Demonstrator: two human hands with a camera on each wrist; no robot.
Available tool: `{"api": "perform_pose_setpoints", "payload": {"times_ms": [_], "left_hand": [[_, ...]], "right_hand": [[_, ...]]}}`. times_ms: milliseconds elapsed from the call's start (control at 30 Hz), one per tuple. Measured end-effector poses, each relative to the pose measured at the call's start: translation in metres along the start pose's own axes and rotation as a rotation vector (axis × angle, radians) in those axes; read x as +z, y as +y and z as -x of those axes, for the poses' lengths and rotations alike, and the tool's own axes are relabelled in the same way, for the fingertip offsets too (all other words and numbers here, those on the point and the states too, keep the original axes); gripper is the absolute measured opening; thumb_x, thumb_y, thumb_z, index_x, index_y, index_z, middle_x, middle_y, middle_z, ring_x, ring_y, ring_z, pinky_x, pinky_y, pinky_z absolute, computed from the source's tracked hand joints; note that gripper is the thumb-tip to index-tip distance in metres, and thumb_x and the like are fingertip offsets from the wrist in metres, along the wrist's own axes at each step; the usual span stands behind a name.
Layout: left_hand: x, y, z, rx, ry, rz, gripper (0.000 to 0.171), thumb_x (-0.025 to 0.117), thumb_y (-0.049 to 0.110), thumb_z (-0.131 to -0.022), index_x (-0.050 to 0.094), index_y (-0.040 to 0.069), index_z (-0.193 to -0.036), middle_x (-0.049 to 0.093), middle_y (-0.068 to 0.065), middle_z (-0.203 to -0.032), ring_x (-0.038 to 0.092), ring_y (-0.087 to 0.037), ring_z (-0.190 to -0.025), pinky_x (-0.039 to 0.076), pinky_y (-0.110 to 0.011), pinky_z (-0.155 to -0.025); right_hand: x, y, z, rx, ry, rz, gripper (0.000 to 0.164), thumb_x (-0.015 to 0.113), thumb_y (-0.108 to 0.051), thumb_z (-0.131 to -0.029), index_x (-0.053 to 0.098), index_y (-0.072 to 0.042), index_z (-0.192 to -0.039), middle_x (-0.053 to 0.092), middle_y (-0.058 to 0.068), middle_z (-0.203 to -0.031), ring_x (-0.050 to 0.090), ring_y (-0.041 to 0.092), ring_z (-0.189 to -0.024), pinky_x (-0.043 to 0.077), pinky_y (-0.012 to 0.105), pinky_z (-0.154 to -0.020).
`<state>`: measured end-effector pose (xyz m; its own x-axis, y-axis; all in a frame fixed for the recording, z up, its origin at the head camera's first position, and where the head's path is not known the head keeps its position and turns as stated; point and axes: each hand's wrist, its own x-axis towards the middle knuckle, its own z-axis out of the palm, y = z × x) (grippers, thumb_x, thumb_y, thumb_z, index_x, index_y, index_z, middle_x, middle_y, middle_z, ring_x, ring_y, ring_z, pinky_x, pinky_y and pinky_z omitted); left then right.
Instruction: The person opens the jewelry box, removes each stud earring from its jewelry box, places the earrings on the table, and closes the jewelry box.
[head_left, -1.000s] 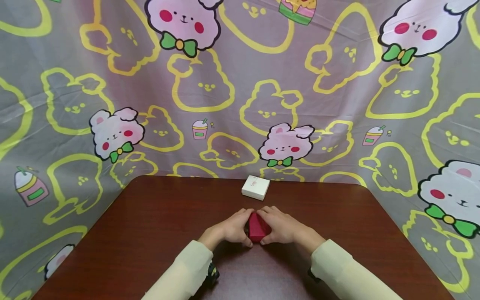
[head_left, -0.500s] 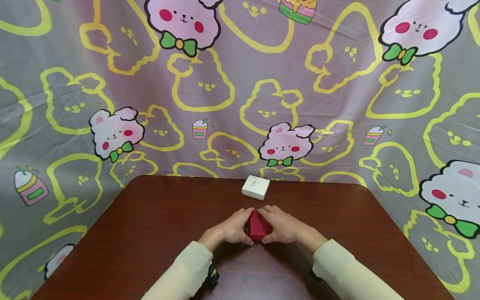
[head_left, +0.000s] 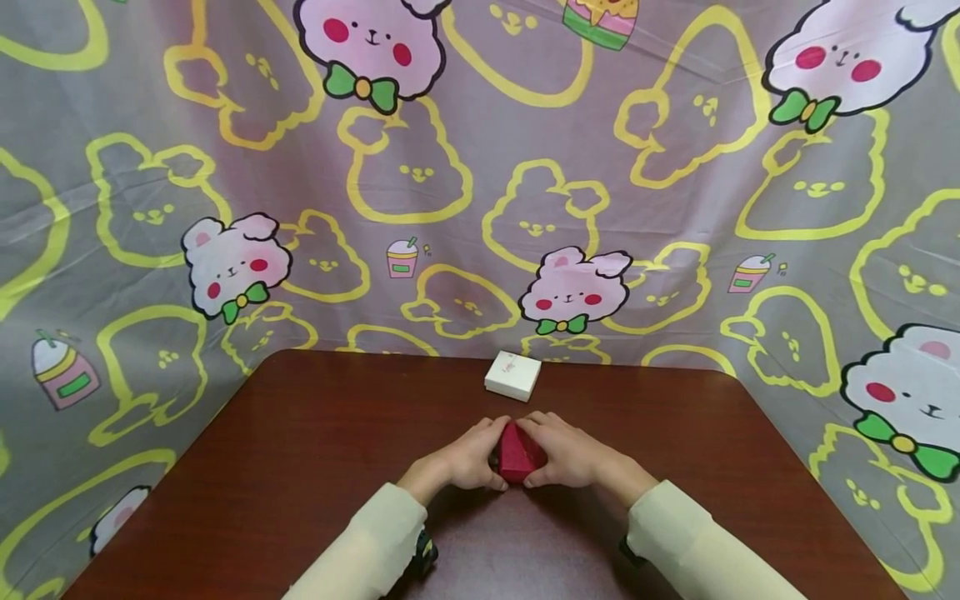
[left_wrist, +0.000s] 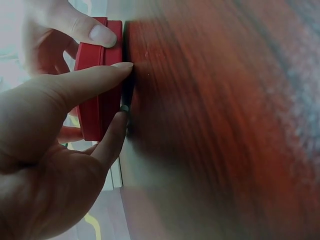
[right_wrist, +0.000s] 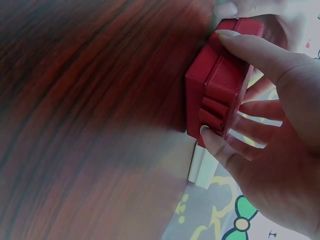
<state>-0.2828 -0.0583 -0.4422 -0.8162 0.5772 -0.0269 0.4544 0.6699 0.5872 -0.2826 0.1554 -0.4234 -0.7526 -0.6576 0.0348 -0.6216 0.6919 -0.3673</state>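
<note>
A red box [head_left: 516,463] with a lid sits on the table in front of me, between both hands. My left hand [head_left: 472,457] grips its left side; in the left wrist view the thumb lies across the box [left_wrist: 91,112] and a fingertip reaches its bottom edge at the tabletop. From the right, my right hand [head_left: 566,452] holds the other side, its thumb on the near face in the right wrist view. That view also shows a folded red ribbon or bow [right_wrist: 215,112] on the box's side, near a fingertip. The box's contents are hidden.
Behind the red box, a flat white box [head_left: 513,376] with a small pink print lies near the table's back edge. The dark red-brown wooden table [head_left: 337,425] meets a grey cloth [head_left: 450,192] printed with cartoon rabbits at the back and sides.
</note>
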Motion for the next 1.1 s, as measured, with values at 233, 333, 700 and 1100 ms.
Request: {"api": "perform_pose_setpoints", "payload": {"times_ms": [233,333,700,1100], "left_hand": [[0.0009,0.0007,0.0006,0.01,0.007,-0.038,0.104,0.091,0.014,-0.076,0.027,-0.001,-0.156,0.048,-0.018,-0.136,0.05,-0.026,-0.12,0.043,-0.037,-0.104],[0.0004,0.0017,0.0016,0.012,0.005,-0.048,0.103,0.09,0.014,-0.077,0.026,-0.002,-0.156,0.047,-0.019,-0.137,0.049,-0.028,-0.124,0.043,-0.039,-0.106],[0.0,0.0039,0.0041,0.012,0.004,-0.047,0.102,0.089,0.011,-0.078,0.025,-0.003,-0.156,0.047,-0.02,-0.137,0.048,-0.03,-0.127,0.042,-0.042,-0.108],[-0.0011,0.0017,0.0031,0.022,0.007,-0.061,0.103,0.09,0.013,-0.077,0.027,-0.003,-0.156,0.049,-0.019,-0.136,0.05,-0.03,-0.125,0.042,-0.041,-0.107]], "right_hand": [[-0.0015,0.0012,-0.0005,0.0,-0.005,-0.018,0.081,0.089,-0.026,-0.078,0.051,0.002,-0.144,0.054,0.014,-0.14,0.049,0.028,-0.123,0.049,0.048,-0.097],[-0.0016,0.0017,-0.0014,0.009,-0.016,-0.029,0.081,0.088,-0.027,-0.078,0.051,0.001,-0.144,0.053,0.013,-0.141,0.049,0.027,-0.124,0.049,0.048,-0.097],[-0.0047,0.0026,-0.003,0.015,-0.033,-0.053,0.08,0.089,-0.029,-0.078,0.052,-0.002,-0.144,0.055,0.012,-0.14,0.05,0.025,-0.121,0.051,0.045,-0.094],[-0.005,0.0012,-0.0022,0.046,-0.014,-0.029,0.084,0.092,-0.032,-0.073,0.054,-0.001,-0.142,0.055,0.013,-0.139,0.052,0.027,-0.121,0.053,0.046,-0.093]]}}
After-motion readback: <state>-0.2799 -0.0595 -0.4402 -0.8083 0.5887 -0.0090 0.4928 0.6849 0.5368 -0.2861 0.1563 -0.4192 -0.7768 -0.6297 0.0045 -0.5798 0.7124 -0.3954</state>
